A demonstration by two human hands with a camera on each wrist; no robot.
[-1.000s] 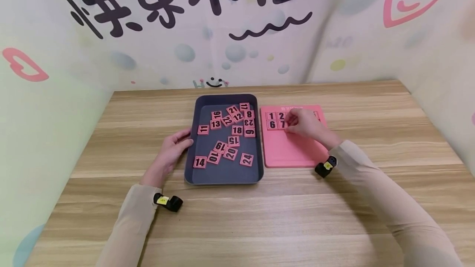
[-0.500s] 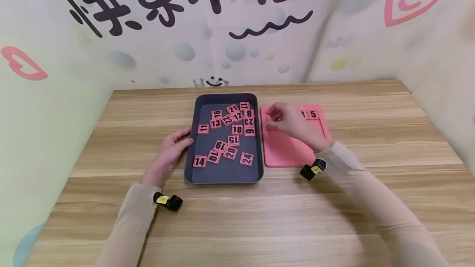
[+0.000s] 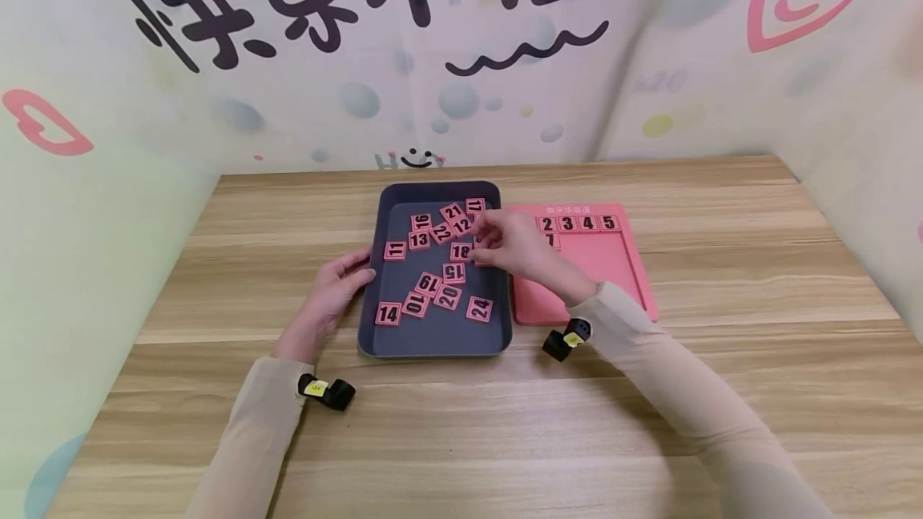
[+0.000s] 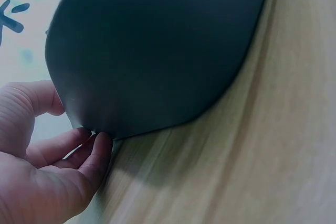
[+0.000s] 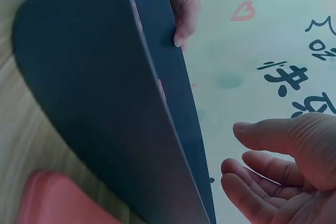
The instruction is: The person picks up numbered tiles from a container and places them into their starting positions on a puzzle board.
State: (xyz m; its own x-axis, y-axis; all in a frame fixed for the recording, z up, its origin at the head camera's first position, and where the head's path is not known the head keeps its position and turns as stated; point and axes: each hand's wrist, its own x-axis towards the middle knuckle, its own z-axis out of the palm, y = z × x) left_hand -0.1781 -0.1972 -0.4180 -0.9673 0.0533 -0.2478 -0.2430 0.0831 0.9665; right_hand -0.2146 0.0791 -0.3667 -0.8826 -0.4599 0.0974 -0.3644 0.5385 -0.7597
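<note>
In the head view my left hand (image 3: 333,288) holds the left side of a dark grey tray (image 3: 436,345), thumb at the rim. The left wrist view shows its fingers (image 4: 94,163) bent against the outer wall. My right hand (image 3: 515,245) hovers over the tray's right edge, thumb and fingers apart in the right wrist view with nothing between them. It covers some of the tiles. Loose pink number tiles, such as the 18 tile (image 3: 461,252) and the 24 tile (image 3: 479,309), lie in the tray. To its right is a pink board (image 3: 598,271) with a row of tiles including the 5 tile (image 3: 609,223).
The wooden table (image 3: 447,439) carries both tray and board, which stand close side by side. Behind it hangs a printed white backdrop (image 3: 288,102) with dark lettering. A black wrist camera (image 3: 566,340) is strapped on the right sleeve, another (image 3: 328,392) on the left.
My right hand has moved left from the tiles on the board to over the tray's right edge. The 3, 4 and 5 tiles are uncovered. The left hand stays at the tray.
</note>
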